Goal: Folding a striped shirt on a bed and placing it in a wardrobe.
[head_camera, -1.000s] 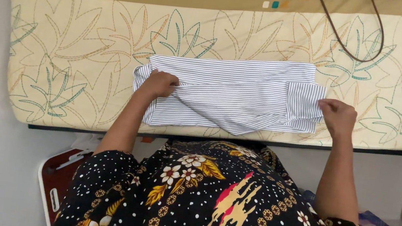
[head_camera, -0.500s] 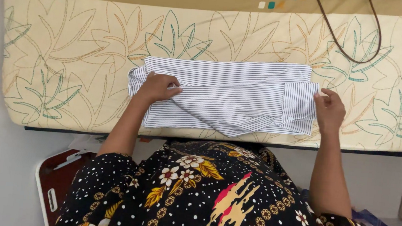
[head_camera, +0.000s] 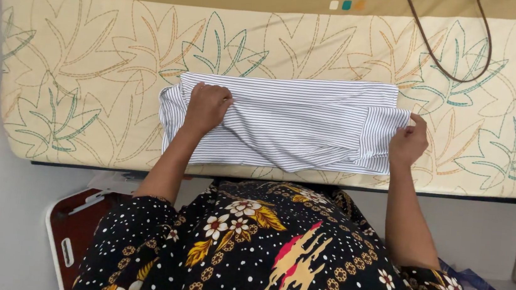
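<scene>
The striped shirt (head_camera: 297,127) lies folded at the centre of the frame on the leaf-patterned mattress (head_camera: 87,84). The left hand (head_camera: 206,105) presses flat on its left end, grip released. The right hand (head_camera: 407,142) pinches its right edge.

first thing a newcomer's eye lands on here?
Probably the white pinstriped shirt, folded into a wide band at the middle of a cream mattress with leaf outlines. The left hand presses on its left end and the right hand pinches its right edge. A thin brown cord loops on the mattress at upper right.
</scene>
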